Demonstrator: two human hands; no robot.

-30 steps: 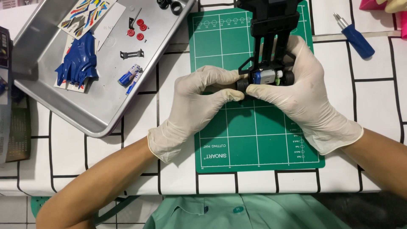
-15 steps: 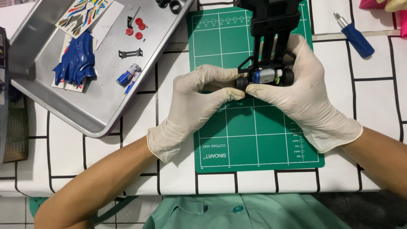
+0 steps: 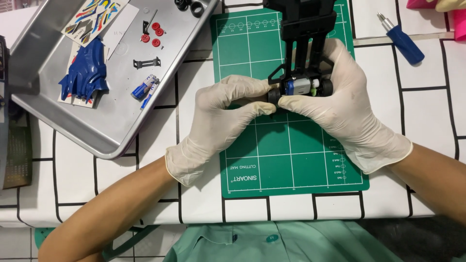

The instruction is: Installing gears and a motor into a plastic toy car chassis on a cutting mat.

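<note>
Two gloved hands stay put since a second ago: my left hand (image 3: 225, 119) and right hand (image 3: 335, 104) both still pinch the black toy car chassis (image 3: 302, 73) over the green cutting mat's (image 3: 291, 160) far edge, so the fitting continues.

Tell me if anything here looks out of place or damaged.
Nothing stands out. Both gloved hands, left hand and right hand, hold the black toy car chassis over the green cutting mat. Loose parts sit inside the metal tray.
</note>
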